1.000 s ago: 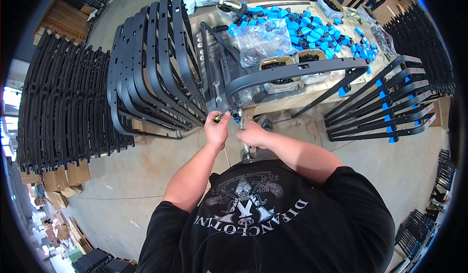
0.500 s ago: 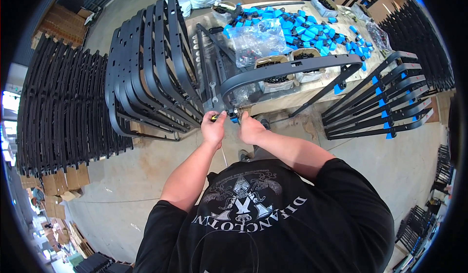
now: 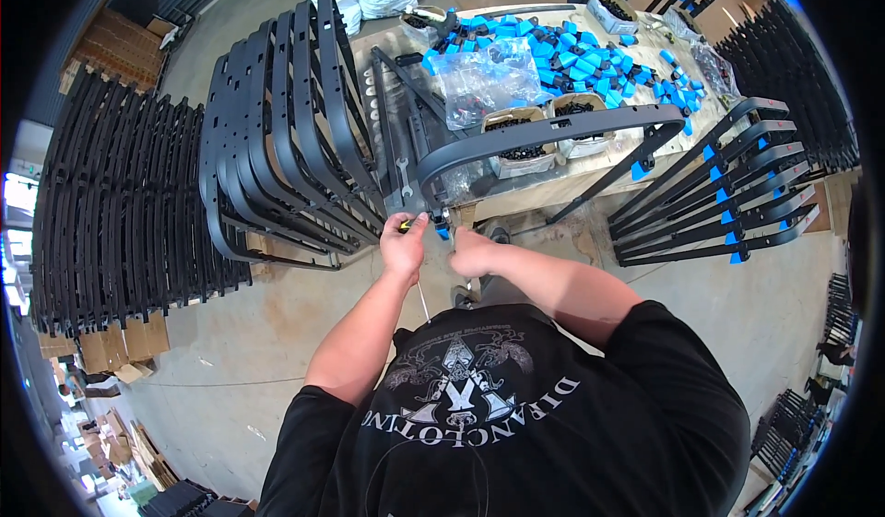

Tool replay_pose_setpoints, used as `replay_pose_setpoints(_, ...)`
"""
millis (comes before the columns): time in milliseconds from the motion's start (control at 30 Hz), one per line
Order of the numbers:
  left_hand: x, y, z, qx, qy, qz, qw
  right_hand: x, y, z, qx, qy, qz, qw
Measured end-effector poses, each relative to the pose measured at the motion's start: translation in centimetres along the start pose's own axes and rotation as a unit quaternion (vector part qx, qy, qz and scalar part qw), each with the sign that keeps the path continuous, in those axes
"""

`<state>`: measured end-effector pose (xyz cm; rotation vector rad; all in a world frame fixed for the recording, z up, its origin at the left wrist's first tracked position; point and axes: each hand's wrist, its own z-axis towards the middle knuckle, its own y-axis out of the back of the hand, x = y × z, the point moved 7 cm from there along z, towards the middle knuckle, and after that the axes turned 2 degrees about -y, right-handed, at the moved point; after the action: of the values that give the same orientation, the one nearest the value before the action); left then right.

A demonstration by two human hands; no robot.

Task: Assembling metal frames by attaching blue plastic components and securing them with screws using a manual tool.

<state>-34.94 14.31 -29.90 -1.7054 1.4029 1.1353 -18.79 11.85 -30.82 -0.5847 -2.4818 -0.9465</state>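
A dark grey bent metal frame (image 3: 553, 128) arches over the near edge of the workbench. At its near left end sits a small blue plastic piece (image 3: 442, 233), between my two hands. My left hand (image 3: 403, 248) is closed round a screwdriver (image 3: 406, 226) with a yellow and black handle, its thin shaft pointing back toward me. Just right of the blue piece, my right hand (image 3: 473, 254) is closed, its fingers curled out of sight. A small pale tip shows below that hand; what it belongs to I cannot make out.
A wrench (image 3: 405, 176) lies on the workbench (image 3: 645, 47), near boxes of black parts (image 3: 521, 155) and a heap of blue plastic pieces (image 3: 581, 56). Dark frames (image 3: 277, 139) stand at left, and frames with blue pieces (image 3: 728, 185) at right.
My right hand has drawn slightly down and away from the frame's end, uncovering more of the blue piece. My left hand stays nearly in place with the screwdriver.
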Motion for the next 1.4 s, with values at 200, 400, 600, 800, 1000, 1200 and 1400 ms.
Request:
replay_pose_setpoints(200,-0.5,0.8,-0.4,-0.034,-0.063,-0.001,0.997,-1.3,-3.2,-2.2,0.037,0.065,0.242,0.967)
replay_pose_setpoints(400,4.1,3.0,-3.5,-0.002,0.065,0.175,0.982,-0.2,-2.1,-3.5,-0.073,0.04,0.124,0.989)
replay_pose_setpoints(600,1.6,1.8,-3.8,0.107,0.078,0.288,0.948,1.6,-0.7,-6.2,0.051,-0.036,0.348,0.935)
replay_pose_setpoints(800,-0.5,0.8,-4.6,0.077,0.014,0.327,0.942,1.6,-0.5,-6.8,0.077,-0.063,0.327,0.94)
replay_pose_setpoints(1000,6.9,0.4,-0.6,-0.032,-0.127,0.226,0.965,0.9,-2.1,-5.1,0.001,-0.047,0.308,0.95)
replay_pose_setpoints(1200,8.2,0.7,0.7,-0.028,-0.149,0.164,0.975,2.3,-0.7,-6.5,0.056,-0.058,0.336,0.939)
replay_pose_setpoints(1400,5.4,0.9,-1.9,0.097,-0.073,0.215,0.969,2.9,1.0,-8.2,0.077,-0.1,0.475,0.871)
